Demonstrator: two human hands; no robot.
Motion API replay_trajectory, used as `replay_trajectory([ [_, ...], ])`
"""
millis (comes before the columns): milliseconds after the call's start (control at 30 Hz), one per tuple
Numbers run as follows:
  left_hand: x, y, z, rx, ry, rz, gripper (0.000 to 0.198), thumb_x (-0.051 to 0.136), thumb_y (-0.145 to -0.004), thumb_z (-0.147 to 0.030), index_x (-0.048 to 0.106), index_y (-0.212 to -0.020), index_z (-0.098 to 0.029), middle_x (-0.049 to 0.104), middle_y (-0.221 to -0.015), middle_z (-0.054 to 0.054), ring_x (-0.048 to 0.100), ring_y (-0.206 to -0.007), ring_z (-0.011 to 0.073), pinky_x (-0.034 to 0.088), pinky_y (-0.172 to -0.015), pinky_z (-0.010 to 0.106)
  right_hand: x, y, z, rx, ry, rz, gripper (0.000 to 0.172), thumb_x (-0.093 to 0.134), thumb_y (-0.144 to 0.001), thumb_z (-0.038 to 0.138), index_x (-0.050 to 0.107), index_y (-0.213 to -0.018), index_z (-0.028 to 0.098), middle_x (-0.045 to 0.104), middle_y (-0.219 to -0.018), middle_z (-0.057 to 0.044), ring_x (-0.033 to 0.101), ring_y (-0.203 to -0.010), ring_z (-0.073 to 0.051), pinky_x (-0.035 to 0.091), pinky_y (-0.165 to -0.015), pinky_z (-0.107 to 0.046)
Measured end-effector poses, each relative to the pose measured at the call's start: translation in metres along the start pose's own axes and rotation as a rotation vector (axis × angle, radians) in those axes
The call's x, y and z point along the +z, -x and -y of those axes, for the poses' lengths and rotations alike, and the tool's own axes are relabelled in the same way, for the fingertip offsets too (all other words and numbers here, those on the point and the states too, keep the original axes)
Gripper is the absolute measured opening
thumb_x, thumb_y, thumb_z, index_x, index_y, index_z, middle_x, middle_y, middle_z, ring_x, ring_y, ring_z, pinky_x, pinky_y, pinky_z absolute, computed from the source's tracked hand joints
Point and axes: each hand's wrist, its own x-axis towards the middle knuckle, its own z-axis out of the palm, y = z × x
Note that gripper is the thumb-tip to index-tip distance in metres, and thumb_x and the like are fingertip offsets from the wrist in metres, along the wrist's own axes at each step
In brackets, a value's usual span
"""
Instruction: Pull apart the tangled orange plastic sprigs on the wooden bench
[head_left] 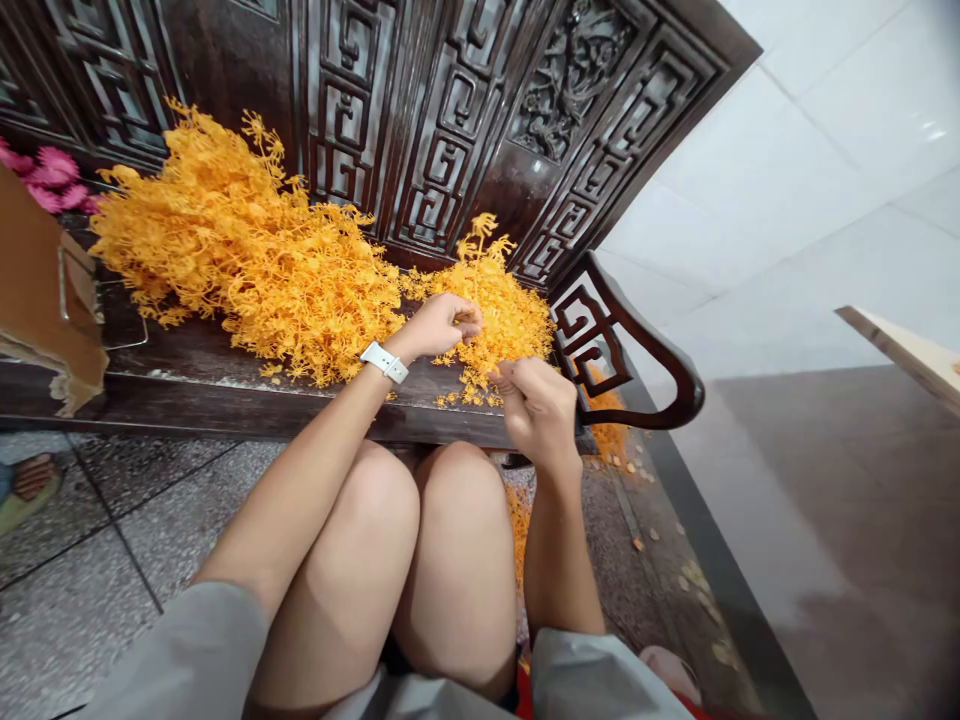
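A big heap of orange plastic sprigs point(247, 250) lies on the seat of a dark carved wooden bench point(210, 385). A smaller pile of the same sprigs point(510, 310) sits near the bench's right armrest point(637, 365). My left hand point(442, 325), with a white watch at the wrist, reaches into the smaller pile with its fingers curled on orange sprigs. My right hand point(536, 405) is closed just in front of that pile, pinching something small that I cannot make out. My bare knees are below both hands.
A brown cardboard box point(41, 290) stands at the left end of the bench, with pink flowers point(49, 180) behind it. Orange bits point(611, 440) litter the floor under the armrest. A foot in a sandal point(30, 485) shows at far left. A wooden board point(907, 350) juts in at right.
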Motion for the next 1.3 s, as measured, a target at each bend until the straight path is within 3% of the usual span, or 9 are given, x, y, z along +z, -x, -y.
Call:
replay_trajectory([
  [133,-0.001,-0.001,-0.004,-0.001,0.02,-0.029,0.016,0.064,-0.084,-0.013,0.063,-0.069,-0.017,0.066,-0.068,0.003,0.06,-0.064,0.0157,0.048,-0.068,0.032,-0.006,-0.003,0.005,0.08,-0.032,-0.227,0.011,0.071,-0.095,0.023,0.074,-0.086,0.029,0.073,-0.096,-0.006,0.058,-0.098,-0.027,0.045,-0.091,-0.044],
  [267,-0.01,0.001,0.018,-0.076,-0.08,-0.135,0.014,0.064,-0.079,-0.01,0.063,-0.068,-0.018,0.066,-0.068,0.004,0.062,-0.066,0.018,0.049,-0.067,0.034,-0.023,0.01,0.019,0.108,-0.606,-0.315,0.017,0.07,-0.095,0.046,0.076,-0.082,0.036,0.071,-0.092,-0.005,0.063,-0.096,-0.026,0.052,-0.09,-0.046],
  [467,-0.017,0.004,0.038,-0.186,-0.054,-0.172,0.012,0.068,-0.088,-0.018,0.067,-0.076,-0.019,0.072,-0.07,0.006,0.062,-0.063,0.0188,0.049,-0.068,0.036,-0.049,0.023,0.031,-0.249,-1.031,0.407,0.043,0.066,-0.097,0.062,0.073,-0.062,0.038,0.048,-0.045,0.001,0.056,-0.046,-0.014,0.051,-0.05,-0.026],
  [600,-0.013,0.005,0.034,-0.175,-0.08,-0.171,0.017,0.068,-0.088,-0.018,0.065,-0.071,-0.02,0.072,-0.07,0.007,0.061,-0.062,0.0187,0.045,-0.064,0.035,-0.022,-0.012,-0.01,0.32,-0.771,0.006,0.053,0.047,-0.106,0.055,0.068,-0.067,0.027,0.045,-0.049,0.006,0.034,-0.044,-0.011,0.039,-0.036,-0.017],
  [700,-0.011,0.006,0.031,-0.183,-0.094,-0.2,0.018,0.067,-0.089,-0.02,0.066,-0.071,-0.021,0.073,-0.068,0.007,0.06,-0.058,0.0187,0.044,-0.063,0.036,-0.01,-0.027,-0.023,0.687,-1.037,-0.276,0.035,0.044,-0.104,0.028,0.067,-0.079,0.021,0.044,-0.06,0.005,0.027,-0.049,-0.01,0.036,-0.039,-0.016],
  [833,-0.014,0.006,0.029,-0.151,-0.148,-0.144,0.017,0.067,-0.09,-0.023,0.067,-0.074,-0.021,0.075,-0.07,0.007,0.063,-0.064,0.0204,0.045,-0.067,0.037,-0.014,-0.015,-0.006,0.821,-1.371,-0.505,0.01,0.059,-0.091,0.021,0.068,-0.091,0.021,0.039,-0.063,0.006,0.031,-0.049,-0.008,0.034,-0.042,-0.016],
  [967,-0.012,0.006,0.022,-0.129,-0.16,-0.086,0.017,0.068,-0.091,-0.027,0.069,-0.075,-0.02,0.075,-0.071,0.006,0.063,-0.064,0.0199,0.044,-0.067,0.035,-0.009,-0.008,0.002,0.776,-1.179,-0.474,0.007,0.066,-0.088,0.026,0.068,-0.093,0.022,0.047,-0.064,0.006,0.035,-0.05,-0.008,0.032,-0.044,-0.02],
  [1133,0.006,0.008,-0.004,-0.054,-0.186,0.152,0.019,0.064,-0.091,-0.03,0.08,-0.096,-0.02,0.072,-0.069,0.002,0.061,-0.062,0.019,0.041,-0.062,0.031,0.014,-0.013,-0.021,0.721,-0.657,-0.313,0.037,0.079,-0.087,0.039,0.067,-0.118,0.023,0.063,-0.082,0.003,0.044,-0.056,-0.009,0.033,-0.049,-0.023],
  [1300,0.018,0.014,-0.037,0.008,-0.105,0.131,0.042,0.076,-0.084,-0.046,0.079,-0.117,-0.02,0.075,-0.082,0.004,0.06,-0.066,0.0199,0.042,-0.062,0.031,0.012,-0.015,-0.041,0.561,-0.4,-0.167,0.031,0.062,-0.101,0.048,0.061,-0.086,0.02,0.062,-0.079,0.0,0.052,-0.063,-0.011,0.039,-0.056,-0.024],
])
